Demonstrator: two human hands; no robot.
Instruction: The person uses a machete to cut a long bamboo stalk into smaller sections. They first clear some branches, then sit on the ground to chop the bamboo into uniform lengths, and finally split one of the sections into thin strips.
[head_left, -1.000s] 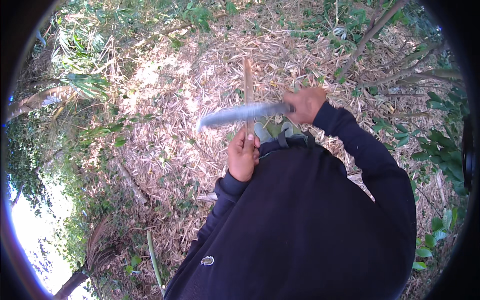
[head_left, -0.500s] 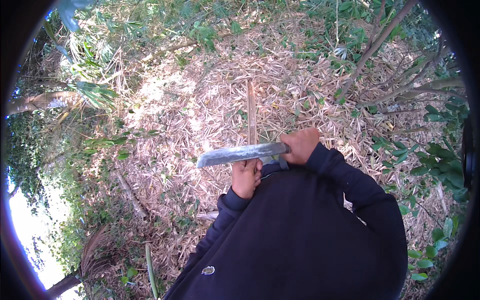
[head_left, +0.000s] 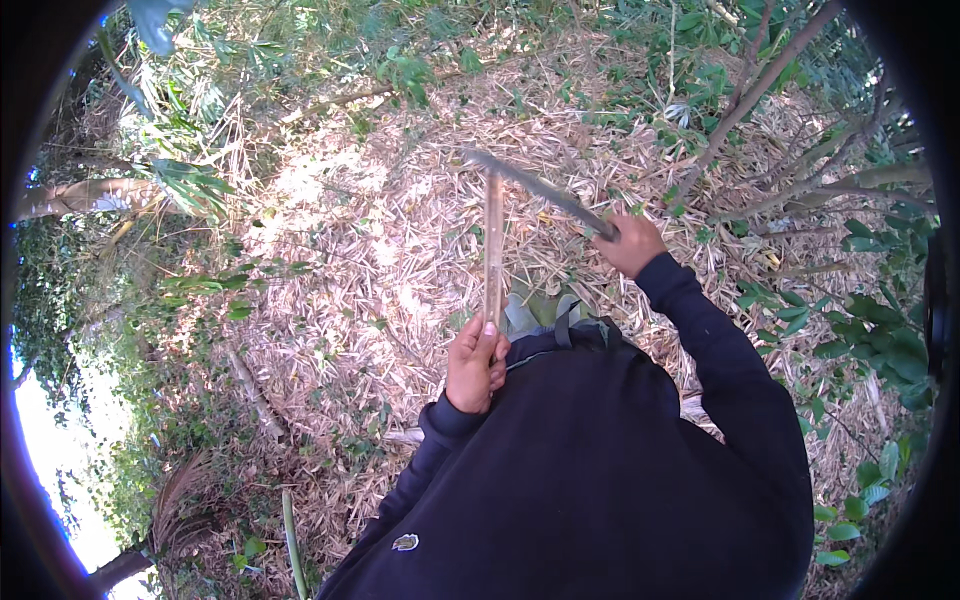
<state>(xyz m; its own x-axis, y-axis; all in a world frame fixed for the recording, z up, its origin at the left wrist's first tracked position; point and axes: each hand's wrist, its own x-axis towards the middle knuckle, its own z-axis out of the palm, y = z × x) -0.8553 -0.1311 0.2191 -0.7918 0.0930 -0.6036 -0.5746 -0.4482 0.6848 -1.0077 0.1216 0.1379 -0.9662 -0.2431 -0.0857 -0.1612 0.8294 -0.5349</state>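
My left hand (head_left: 474,372) is closed round the near end of a narrow, light-brown strip of split wood or bamboo (head_left: 493,245), the thumb lying along it. The strip points straight away from me. My right hand (head_left: 634,245) grips the dark handle of a machete (head_left: 550,192). Its long grey blade slants to the far left, seen nearly edge-on, and its tip end is at the strip's far end. Whether blade and strip touch there, I cannot tell.
Dry fallen leaves (head_left: 370,260) cover the ground. Thin branches (head_left: 750,100) and leafy shrubs (head_left: 880,335) stand at the right. A log (head_left: 255,390) lies at the left, and a green stalk (head_left: 293,540) nearer me. A pale trunk (head_left: 80,200) is at the far left.
The machete has swung away from me, from across the strip's near part to its far end, its blade turning edge-on. My right hand has moved forward and right; my left thumb now shows on the strip.
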